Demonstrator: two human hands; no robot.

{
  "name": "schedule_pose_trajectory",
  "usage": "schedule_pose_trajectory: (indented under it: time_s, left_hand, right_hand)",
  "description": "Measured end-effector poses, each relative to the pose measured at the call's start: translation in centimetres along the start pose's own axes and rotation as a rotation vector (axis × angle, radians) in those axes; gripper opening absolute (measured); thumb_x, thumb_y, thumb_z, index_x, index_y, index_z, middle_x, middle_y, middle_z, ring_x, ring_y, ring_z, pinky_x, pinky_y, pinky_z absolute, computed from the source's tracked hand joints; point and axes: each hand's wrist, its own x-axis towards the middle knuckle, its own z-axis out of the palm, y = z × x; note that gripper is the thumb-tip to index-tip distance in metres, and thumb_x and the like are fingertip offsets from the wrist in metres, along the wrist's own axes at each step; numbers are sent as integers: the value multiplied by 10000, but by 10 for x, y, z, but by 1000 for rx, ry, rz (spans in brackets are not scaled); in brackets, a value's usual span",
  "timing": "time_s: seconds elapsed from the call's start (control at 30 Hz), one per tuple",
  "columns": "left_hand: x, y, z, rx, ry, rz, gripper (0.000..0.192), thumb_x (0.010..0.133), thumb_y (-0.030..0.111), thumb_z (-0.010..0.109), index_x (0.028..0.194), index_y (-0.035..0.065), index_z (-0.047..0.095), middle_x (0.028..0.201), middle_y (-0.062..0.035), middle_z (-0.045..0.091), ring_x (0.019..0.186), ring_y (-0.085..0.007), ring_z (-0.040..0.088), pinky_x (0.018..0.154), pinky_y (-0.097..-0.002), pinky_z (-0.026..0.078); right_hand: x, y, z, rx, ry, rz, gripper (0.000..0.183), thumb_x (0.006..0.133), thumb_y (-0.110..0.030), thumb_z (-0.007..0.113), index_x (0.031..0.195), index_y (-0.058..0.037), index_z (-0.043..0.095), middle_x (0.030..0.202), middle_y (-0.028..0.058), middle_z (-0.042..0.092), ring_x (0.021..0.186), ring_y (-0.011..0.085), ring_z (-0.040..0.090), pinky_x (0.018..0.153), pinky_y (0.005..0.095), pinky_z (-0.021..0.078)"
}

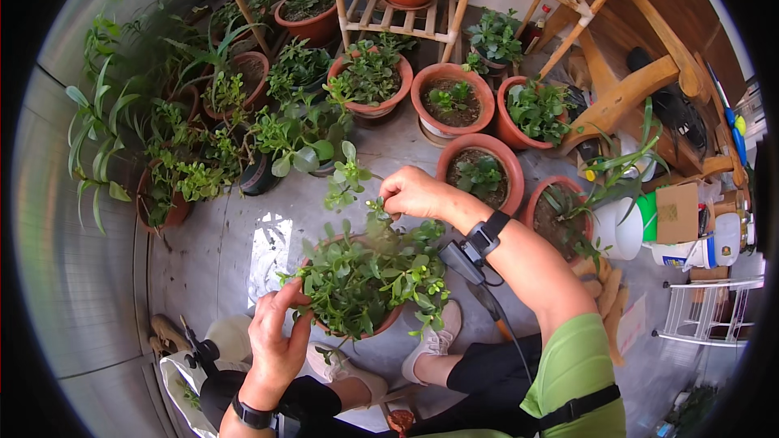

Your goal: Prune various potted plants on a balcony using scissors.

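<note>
A bushy green-leaved plant [365, 280] grows in a terracotta-coloured pot [389, 321] on the floor between my feet. At its left side my left hand [280, 328] has thumb and forefinger near the outer leaves; whether they pinch a leaf, I cannot tell. Above the plant's far side, my right hand [417, 194] has its fingers closed on a leafy stem [376, 210]. Beyond that hand's fingertips, another leafy sprig [347, 179] reaches out; where it is rooted is unclear. Both wrists wear black bands.
Potted plants crowd the left and far side, among them a small one in a round pot [481, 173]. Behind stands a bamboo-like plant rack [398, 29]. A white bucket [618, 228] and cardboard box [677, 213] are at right, a white bag [182, 386] at lower left.
</note>
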Motion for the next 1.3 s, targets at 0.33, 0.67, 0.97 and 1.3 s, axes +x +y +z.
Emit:
schedule_pose_trajectory:
  time_s: [0.33, 0.67, 0.97, 1.3]
  left_hand:
    - [1, -1, 0, -23, -27, 11, 545, 645, -113, 632, 1160, 20, 512, 839, -82, 618, 768, -240, 574, 722, -323, 443]
    - [2, -3, 3, -19, -34, 11, 544, 652, -110, 638, 1164, 20, 507, 843, -79, 619, 765, -237, 572, 713, -327, 441]
    - [6, -15, -14, -526, 38, -144, 570, 796, 319, 661, 1222, -7, 466, 939, -93, 599, 798, -188, 577, 708, -317, 447]
    - [62, -48, -5, -538, -162, -544, 196, 889, 143, 555, 1030, 18, 609, 948, -42, 622, 854, -102, 557, 722, -235, 434]
  right_hand:
    - [0, 2, 0, -51, -2, -7, 112, 680, -62, 564, 739, 9, 627, 611, 49, 625, 580, 98, 600, 550, 244, 453]
    - [-1, 0, -1, 30, -7, 52, 109, 695, -51, 555, 745, 27, 611, 620, 43, 618, 588, 99, 606, 552, 243, 457]
    - [-2, -2, -1, 22, -54, 3, 45, 736, -34, 580, 735, 8, 596, 655, 43, 617, 605, 111, 616, 583, 241, 480]
    - [-8, -7, -5, -186, -95, -63, 109, 725, -43, 606, 810, 15, 641, 699, 104, 648, 623, 173, 642, 588, 285, 492]
